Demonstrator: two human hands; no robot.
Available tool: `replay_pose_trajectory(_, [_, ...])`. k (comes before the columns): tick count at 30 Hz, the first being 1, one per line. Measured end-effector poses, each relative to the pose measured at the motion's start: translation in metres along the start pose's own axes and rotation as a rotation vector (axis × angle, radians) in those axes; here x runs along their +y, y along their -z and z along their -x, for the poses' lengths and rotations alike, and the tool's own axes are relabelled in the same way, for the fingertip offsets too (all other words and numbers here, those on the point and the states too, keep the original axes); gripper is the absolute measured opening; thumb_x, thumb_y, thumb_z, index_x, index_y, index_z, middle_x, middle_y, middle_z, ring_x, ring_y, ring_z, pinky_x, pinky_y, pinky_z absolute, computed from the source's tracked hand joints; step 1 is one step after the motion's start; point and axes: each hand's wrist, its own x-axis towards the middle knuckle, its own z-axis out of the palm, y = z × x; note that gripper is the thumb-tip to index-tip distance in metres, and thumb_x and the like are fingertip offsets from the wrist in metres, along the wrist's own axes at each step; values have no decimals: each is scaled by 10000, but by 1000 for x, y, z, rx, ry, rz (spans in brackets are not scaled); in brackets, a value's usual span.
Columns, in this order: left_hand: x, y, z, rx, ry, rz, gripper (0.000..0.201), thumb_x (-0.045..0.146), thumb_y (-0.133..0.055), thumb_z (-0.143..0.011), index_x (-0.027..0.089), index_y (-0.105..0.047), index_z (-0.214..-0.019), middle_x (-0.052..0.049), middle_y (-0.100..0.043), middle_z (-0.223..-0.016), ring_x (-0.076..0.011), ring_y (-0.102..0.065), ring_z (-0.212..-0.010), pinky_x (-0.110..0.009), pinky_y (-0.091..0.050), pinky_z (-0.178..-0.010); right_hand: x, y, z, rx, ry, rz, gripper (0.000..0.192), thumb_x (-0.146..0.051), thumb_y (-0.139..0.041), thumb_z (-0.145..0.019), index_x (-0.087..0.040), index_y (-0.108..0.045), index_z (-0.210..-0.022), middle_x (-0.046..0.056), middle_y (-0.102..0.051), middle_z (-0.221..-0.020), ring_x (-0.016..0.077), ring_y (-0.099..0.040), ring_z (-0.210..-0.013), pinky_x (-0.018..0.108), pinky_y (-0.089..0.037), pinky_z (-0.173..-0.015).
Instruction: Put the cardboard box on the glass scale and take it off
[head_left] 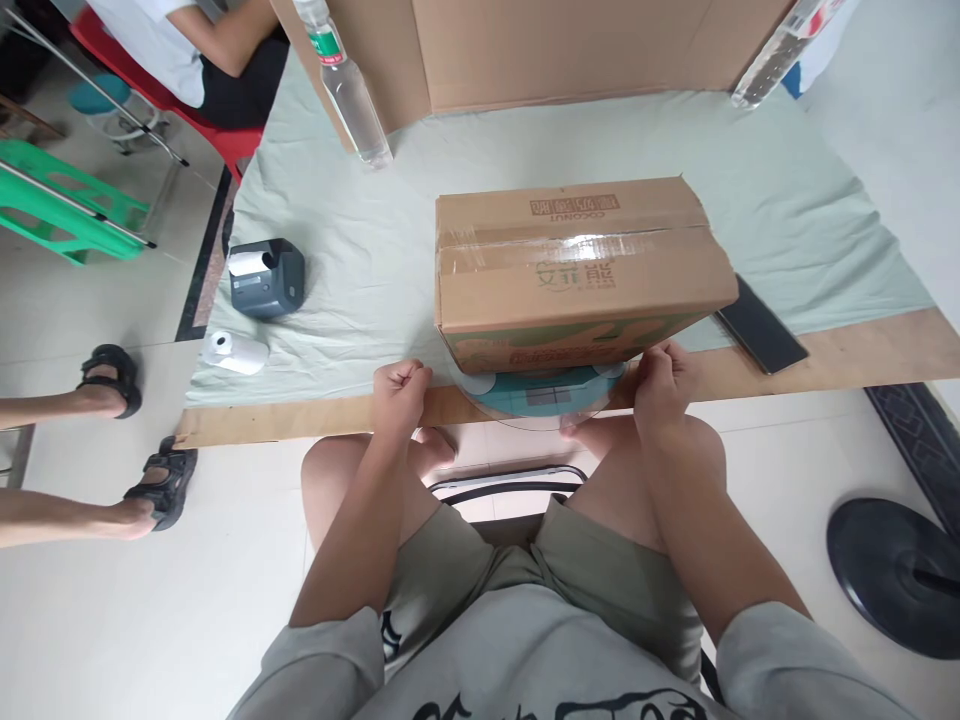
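Centrally on the table (360, 260), one taped cardboard box (577, 270) sits on one round scale (544, 392). Left hand (401, 392) rests clenched at the table edge; right hand (664, 385) grasps the box's near corner. Around: two bottles (345, 85), one label printer (266, 278), one paper roll (234, 350), one phone (761, 325).

Left hand (401, 388) fisted; right hand (661, 385) curled, forearms extended.

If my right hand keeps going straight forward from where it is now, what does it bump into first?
Most likely the cardboard box. The right hand sits at the table edge by the round scale, directly below the box's near right corner, though depth there is hard to judge.
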Motion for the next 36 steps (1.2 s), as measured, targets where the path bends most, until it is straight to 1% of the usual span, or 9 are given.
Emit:
replay_pose_trajectory(12, [0,2,0,-10,-27,11,458,270,-604,-680,190,-179,-530,36,-153,-552,-75,-157,-541,-279,-136,-531,2,-2,-2,12,-18,6,349,-382,-571,-809,-223,-387,-559,-43,-350,-505,111,-322,-536,294,-266,-545])
replay_pose_trajectory(19, [9,-4,2,31,-33,-11,452,251,-623,-715,195,-216,-527,40,-172,-540,-79,-184,-525,-282,-162,-516,6,-2,-3,10,-17,-12,320,-397,-578,-814,-226,-427,-590,-34,-418,-535,122,-366,-551,295,-304,-556])
replay_pose_trajectory(22, [14,-5,3,54,-54,-19,399,286,-637,-775,195,-337,-529,28,-305,-541,-99,-296,-540,-273,-262,-526,6,1,-7,-9,-36,-69,217,-380,-599,-807,-225,-499,-692,-37,-458,-602,126,-413,-593,285,-354,-587])
replay_pose_trajectory(24, [17,-6,3,63,-110,7,240,329,-642,-829,198,-557,-647,-9,-545,-659,-142,-512,-657,-278,-439,-635,3,3,-12,-30,-24,-162,156,-380,-620,-793,-233,-568,-800,-19,-539,-729,140,-507,-707,283,-435,-667])
replay_pose_trajectory(25, [19,-6,2,47,-152,46,170,370,-654,-851,210,-661,-793,-35,-668,-814,-179,-623,-806,-304,-521,-760,0,4,-14,-47,-2,-226,173,-398,-629,-785,-244,-592,-855,-6,-577,-813,155,-557,-792,295,-477,-727])
replay_pose_trajectory(26, [21,-8,1,10,-197,98,234,431,-673,-860,234,-714,-979,-58,-736,-1025,-224,-680,-1007,-350,-558,-906,-5,5,-17,-69,28,-288,214,-430,-634,-779,-259,-611,-904,9,-607,-904,175,-598,-893,316,-511,-792])
replay_pose_trajectory(29, [34,-15,-4,-193,-253,266,652,654,-707,-831,338,-609,-1393,-57,-581,-1558,-338,-506,-1491,-484,-485,-1187,-28,4,-21,-194,79,-407,343,-571,-620,-785,-315,-648,-1012,44,-638,-1103,253,-634,-1144,400,-559,-888])
replay_pose_trajectory(32, [50,-24,-5,-385,-235,320,828,746,-728,-797,343,-537,-1495,-51,-501,-1646,-383,-395,-1581,-497,-430,-1264,-54,0,-22,-338,85,-399,443,-702,-567,-803,-353,-678,-1054,68,-655,-1144,322,-630,-1249,481,-593,-865])
replay_pose_trajectory(36, [63,-29,3,-467,-156,321,851,682,-772,-816,286,-514,-1524,-105,-605,-1527,-411,-499,-1501,-509,-488,-1218,-69,-5,-24,-437,95,-365,555,-795,-562,-781,-359,-714,-1090,72,-699,-1126,366,-641,-1287,574,-612,-915])
